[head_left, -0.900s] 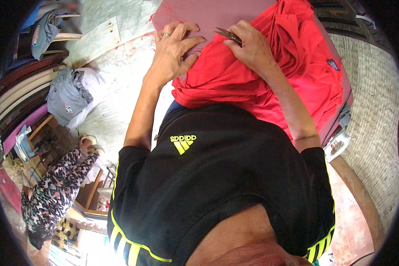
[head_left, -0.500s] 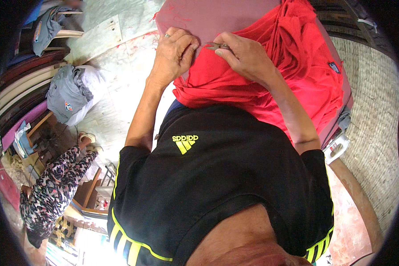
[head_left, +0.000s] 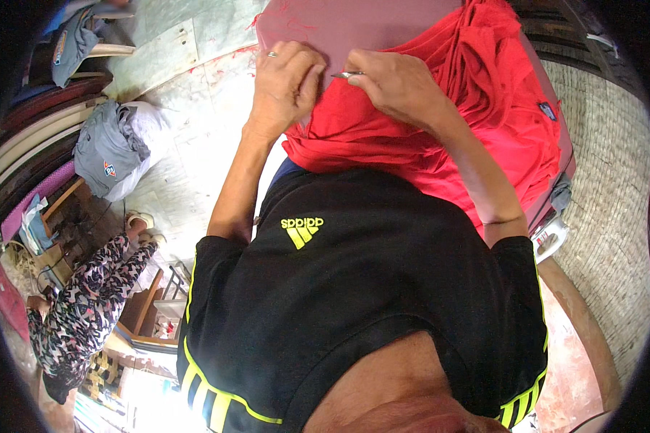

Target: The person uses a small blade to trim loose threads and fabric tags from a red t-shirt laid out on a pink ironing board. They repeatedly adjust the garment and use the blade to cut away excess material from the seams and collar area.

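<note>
- Red cloth (head_left: 440, 148), creased and bunched, lies on the mauve table (head_left: 354, 25).
- Left hand (head_left: 287, 86) curls at the table's left edge; can't tell its hold.
- Right hand (head_left: 397, 85) grips small metal snips (head_left: 347, 74) above the table.

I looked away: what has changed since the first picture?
The left hand has curled its spread fingers in; whether they pinch anything is unclear. The right hand, still holding the pointed tool, has moved it leftward and nearer the body. The red cloth stayed put.
</note>
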`<state>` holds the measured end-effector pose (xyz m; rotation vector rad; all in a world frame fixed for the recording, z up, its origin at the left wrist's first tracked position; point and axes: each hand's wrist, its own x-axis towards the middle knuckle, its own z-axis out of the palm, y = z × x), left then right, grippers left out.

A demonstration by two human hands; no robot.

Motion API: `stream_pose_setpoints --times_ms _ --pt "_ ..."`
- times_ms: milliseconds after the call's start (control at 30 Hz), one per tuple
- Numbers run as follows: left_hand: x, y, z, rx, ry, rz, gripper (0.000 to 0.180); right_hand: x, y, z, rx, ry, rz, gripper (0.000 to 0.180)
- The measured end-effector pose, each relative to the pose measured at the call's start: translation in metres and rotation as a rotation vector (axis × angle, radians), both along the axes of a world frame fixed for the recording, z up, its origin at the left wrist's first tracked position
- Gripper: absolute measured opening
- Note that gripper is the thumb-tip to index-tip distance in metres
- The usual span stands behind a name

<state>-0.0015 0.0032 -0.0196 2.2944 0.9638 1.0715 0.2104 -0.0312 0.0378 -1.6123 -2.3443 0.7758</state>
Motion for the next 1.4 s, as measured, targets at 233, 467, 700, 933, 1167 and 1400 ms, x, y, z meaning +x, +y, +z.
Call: stream_pose_setpoints --times_ms 233,467,700,933,1167,1400 --pt "-0.015 0.015 0.006 -0.046 0.002 0.23 0.022 0.029 -0.005 0.001 -0.04 0.046 -0.307 0.031" --pt "0.018 -0.007 0.014 -0.084 0.159 0.048 0.033 0.038 -0.008 -0.019 0.196 0.164 -0.252 0.021" --pt "0.031 -0.034 0.035 -0.558 -0.064 -0.08 0.017 0.054 -0.043 0.004 -0.008 0.369 -0.36 0.02" --pt "0.037 -0.056 0.021 -0.575 -0.288 -0.335 0.014 0.073 -0.094 -0.003 0.019 0.544 -0.433 0.022" --pt "0.053 -0.074 0.009 -0.915 -0.306 -0.194 0.03 0.086 -0.105 -0.013 0.138 0.588 -0.285 0.019" --pt "0.069 -0.087 0.02 -0.652 -0.158 -0.158 0.02 0.094 -0.116 -0.021 0.104 0.661 -0.285 0.017"
